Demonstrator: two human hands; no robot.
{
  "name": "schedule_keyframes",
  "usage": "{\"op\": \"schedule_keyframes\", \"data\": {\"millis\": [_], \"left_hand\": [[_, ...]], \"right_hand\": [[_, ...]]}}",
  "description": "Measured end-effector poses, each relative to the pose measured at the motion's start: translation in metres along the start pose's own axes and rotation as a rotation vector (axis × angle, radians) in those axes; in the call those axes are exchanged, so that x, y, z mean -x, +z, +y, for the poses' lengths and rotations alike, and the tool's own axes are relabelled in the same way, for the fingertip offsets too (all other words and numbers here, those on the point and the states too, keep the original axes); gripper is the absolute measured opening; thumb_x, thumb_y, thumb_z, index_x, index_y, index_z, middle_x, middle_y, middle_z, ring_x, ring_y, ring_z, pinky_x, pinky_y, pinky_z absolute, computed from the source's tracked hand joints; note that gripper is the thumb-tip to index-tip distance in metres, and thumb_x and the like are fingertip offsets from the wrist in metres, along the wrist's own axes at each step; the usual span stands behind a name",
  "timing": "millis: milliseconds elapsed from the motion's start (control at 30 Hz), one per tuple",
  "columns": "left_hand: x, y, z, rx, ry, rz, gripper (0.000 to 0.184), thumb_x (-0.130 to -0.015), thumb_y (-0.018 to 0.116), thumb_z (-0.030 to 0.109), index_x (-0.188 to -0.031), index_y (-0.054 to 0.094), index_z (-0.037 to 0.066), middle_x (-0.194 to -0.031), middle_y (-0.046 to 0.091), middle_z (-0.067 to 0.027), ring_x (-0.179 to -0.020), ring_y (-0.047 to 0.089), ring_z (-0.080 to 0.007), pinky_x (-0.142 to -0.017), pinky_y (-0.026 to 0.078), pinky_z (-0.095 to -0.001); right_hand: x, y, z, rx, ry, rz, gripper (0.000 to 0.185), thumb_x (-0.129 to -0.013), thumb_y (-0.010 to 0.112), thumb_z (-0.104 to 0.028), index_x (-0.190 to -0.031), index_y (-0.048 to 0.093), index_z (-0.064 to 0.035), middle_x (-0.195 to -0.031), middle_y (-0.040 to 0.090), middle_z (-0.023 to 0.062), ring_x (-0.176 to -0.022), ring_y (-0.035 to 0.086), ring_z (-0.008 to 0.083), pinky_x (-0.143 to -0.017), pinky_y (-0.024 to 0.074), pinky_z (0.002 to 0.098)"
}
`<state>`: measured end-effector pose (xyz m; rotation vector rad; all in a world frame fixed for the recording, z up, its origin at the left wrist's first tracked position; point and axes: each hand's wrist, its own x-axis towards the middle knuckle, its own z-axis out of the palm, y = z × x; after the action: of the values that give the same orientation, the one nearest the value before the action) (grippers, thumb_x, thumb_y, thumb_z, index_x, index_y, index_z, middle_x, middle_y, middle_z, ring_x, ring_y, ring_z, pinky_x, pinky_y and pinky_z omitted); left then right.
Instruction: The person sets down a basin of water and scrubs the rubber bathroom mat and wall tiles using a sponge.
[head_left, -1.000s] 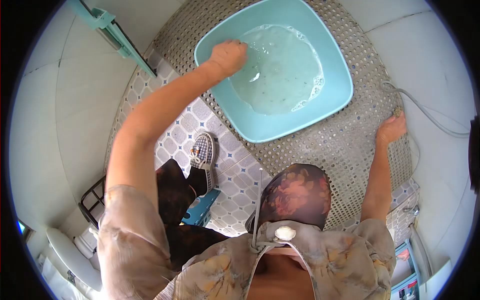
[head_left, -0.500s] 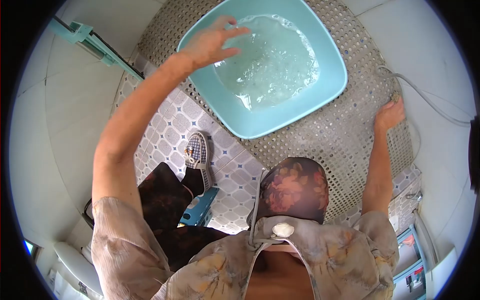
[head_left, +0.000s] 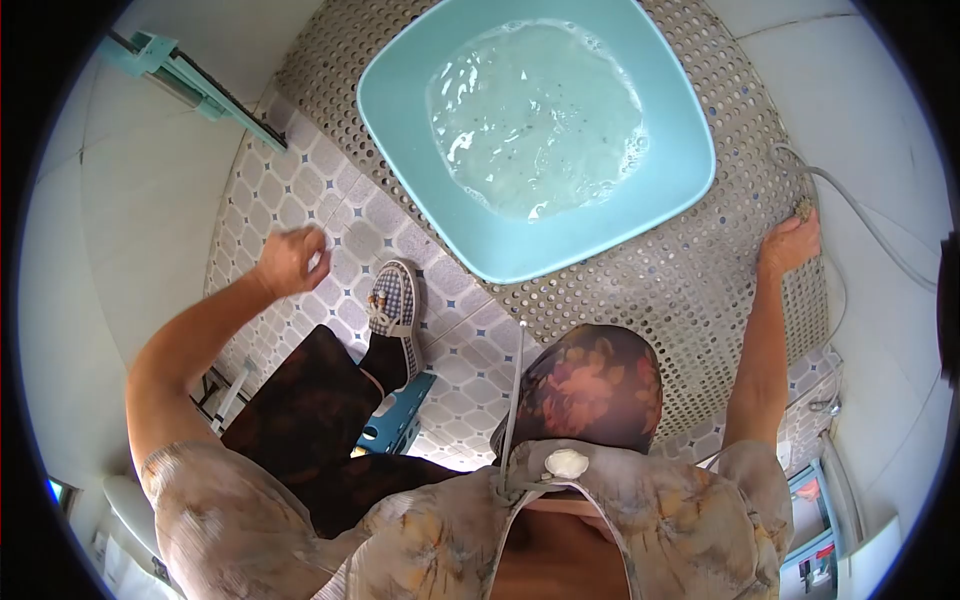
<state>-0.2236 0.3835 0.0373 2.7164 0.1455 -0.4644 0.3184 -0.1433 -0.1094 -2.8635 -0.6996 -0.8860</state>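
A light blue basin (head_left: 630, 225) with cloudy, bubbly water (head_left: 540, 120) in it rests on a grey perforated mat (head_left: 620, 290). Off to the left of the basin, my left hand (head_left: 295, 261) hangs over the tiled floor, its fingers curled; whether anything small is inside them is hidden. Far to the right, near the wall, my right hand (head_left: 790, 243) is closed on a small brownish scrubber (head_left: 804, 209) at the mat's edge. Only part of the scrubber shows past the fingers.
A checkered shoe (head_left: 396, 300) stands on the patterned tiles beside a blue stool (head_left: 395, 415). A grey hose (head_left: 870, 225) runs along the right wall. At the upper left is a teal-and-black mop head (head_left: 190, 85). Blue shelving (head_left: 812, 520) stands at lower right.
My left hand has left the basin, moved down and to the left, and curled its fingers after being spread. The water surface is rippling. My right hand has stayed near the wall.
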Motion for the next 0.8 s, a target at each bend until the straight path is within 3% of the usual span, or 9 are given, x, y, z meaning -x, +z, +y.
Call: {"op": "schedule_keyframes", "data": {"millis": [100, 167, 233, 267, 367, 433, 800], "left_hand": [[0.088, 0.063, -0.035, 0.007, -0.203, -0.329, 0.018, -0.076, 0.065, 0.022, -0.086, 0.062, 0.008, -0.081, 0.065, -0.0131, -0.071, 0.064, -0.0332, -0.062, 0.051, -0.0444], [0.136, 0.104, -0.045, 0.035, -0.35, -0.923, 0.023, -0.08, 0.061, 0.029, -0.091, 0.067, 0.01, -0.091, 0.068, -0.0143, -0.081, 0.066, -0.0326, -0.07, 0.052, -0.0451], [0.231, 0.213, -0.097, 0.258, -0.21, -1.284, 0.036, -0.088, 0.051, 0.045, -0.095, 0.07, 0.015, -0.099, 0.068, -0.011, -0.094, 0.066, -0.0283, -0.082, 0.05, -0.0457], [0.239, 0.21, -0.088, 0.271, -0.301, -1.39, 0.036, -0.088, 0.051, 0.045, -0.095, 0.07, 0.015, -0.099, 0.068, -0.011, -0.094, 0.066, -0.0283, -0.082, 0.05, -0.0457], [0.217, 0.168, -0.044, 0.179, -0.513, -1.362, 0.036, -0.088, 0.05, 0.044, -0.095, 0.07, 0.015, -0.099, 0.068, -0.0111, -0.094, 0.066, -0.0281, -0.082, 0.05, -0.0456], [0.209, 0.159, -0.032, 0.166, -0.549, -1.319, 0.036, -0.088, 0.05, 0.044, -0.095, 0.07, 0.015, -0.099, 0.068, -0.0112, -0.094, 0.066, -0.028, -0.082, 0.05, -0.0455], [0.202, 0.147, -0.018, 0.14, -0.584, -1.225, 0.036, -0.088, 0.05, 0.043, -0.095, 0.07, 0.015, -0.1, 0.069, -0.0115, -0.095, 0.066, -0.0275, -0.082, 0.05, -0.045]], "right_hand": [[-0.002, -0.003, -0.003, 0.0, 0.001, 0.0, 0.036, -0.083, 0.055, -0.011, -0.117, 0.055, -0.0023, -0.111, 0.061, 0.016, -0.103, 0.054, 0.0349, -0.09, 0.0376, 0.0459], [-0.001, 0.0, -0.002, 0.004, 0.006, -0.005, 0.036, -0.083, 0.055, -0.011, -0.117, 0.055, -0.0022, -0.11, 0.061, 0.016, -0.103, 0.055, 0.0351, -0.09, 0.0376, 0.046], [0.0, -0.002, -0.001, -0.002, 0.014, -0.01, 0.036, -0.083, 0.054, -0.013, -0.117, 0.056, -0.0013, -0.11, 0.061, 0.0173, -0.102, 0.055, 0.0363, -0.09, 0.0381, 0.0465], [-0.002, -0.003, -0.003, -0.011, 0.019, -0.01, 0.037, -0.083, 0.053, -0.014, -0.117, 0.056, -0.0005, -0.11, 0.062, 0.0186, -0.102, 0.055, 0.0373, -0.09, 0.0386, 0.047], [-0.004, -0.005, -0.007, -0.018, 0.023, -0.017, 0.038, -0.082, 0.052, -0.015, -0.117, 0.057, 0.0005, -0.109, 0.062, 0.0202, -0.101, 0.056, 0.0389, -0.088, 0.0395, 0.0478], [-0.004, -0.007, -0.007, -0.017, 0.031, -0.045, 0.038, -0.082, 0.053, -0.014, -0.117, 0.056, 0.0, -0.109, 0.062, 0.0193, -0.101, 0.056, 0.0382, -0.089, 0.0388, 0.0475], [0.0, -0.001, -0.001, -0.012, 0.001, 0.014, 0.037, -0.084, 0.052, -0.015, -0.118, 0.056, -0.001, -0.113, 0.061, 0.0184, -0.105, 0.055, 0.0366, -0.092, 0.0371, 0.0466]]}}
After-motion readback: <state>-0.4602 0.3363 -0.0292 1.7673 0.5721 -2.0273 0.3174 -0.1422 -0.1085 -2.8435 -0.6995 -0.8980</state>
